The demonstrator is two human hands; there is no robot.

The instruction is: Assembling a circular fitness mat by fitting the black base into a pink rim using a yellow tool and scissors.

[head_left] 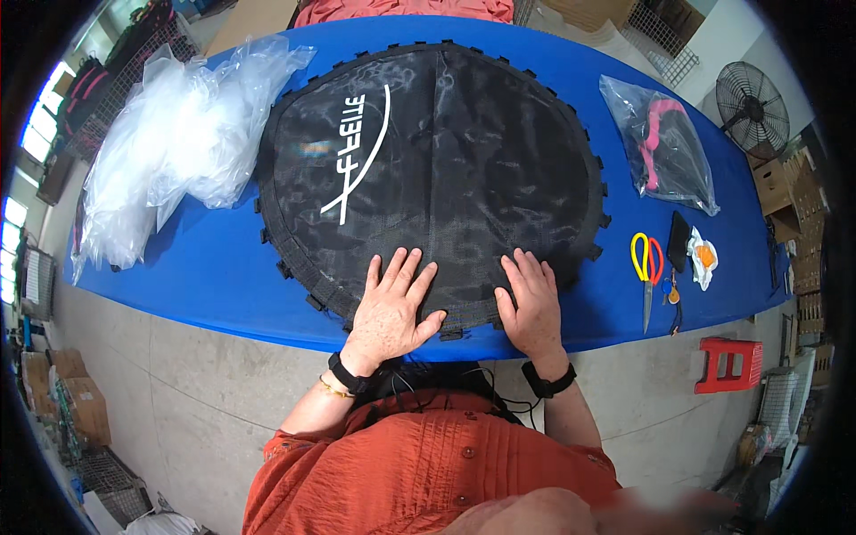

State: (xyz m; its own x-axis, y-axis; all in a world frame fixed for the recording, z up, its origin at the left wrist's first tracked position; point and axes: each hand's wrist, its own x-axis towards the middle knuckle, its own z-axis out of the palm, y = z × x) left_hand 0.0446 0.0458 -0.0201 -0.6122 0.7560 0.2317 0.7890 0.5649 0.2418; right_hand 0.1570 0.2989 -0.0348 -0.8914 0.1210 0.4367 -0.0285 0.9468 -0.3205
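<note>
A round black mesh trampoline mat lies spread on the blue-covered table. Small tabs stick out all round its edge, and white lettering with a curved line runs down its left part. A crease crosses its middle from far to near. Both palms rest on the near part of the mat. My left hand lies flat left of the crease, fingers apart. To the right of it, my right hand also lies flat near the edge, its fingers stretched out. Neither hand holds anything.
Clear plastic bags are heaped at the left. On the right lie a bag with a pink-and-black item, scissors with yellow and red handles, a black phone and a white wrapper. A red stool stands beyond the table edge.
</note>
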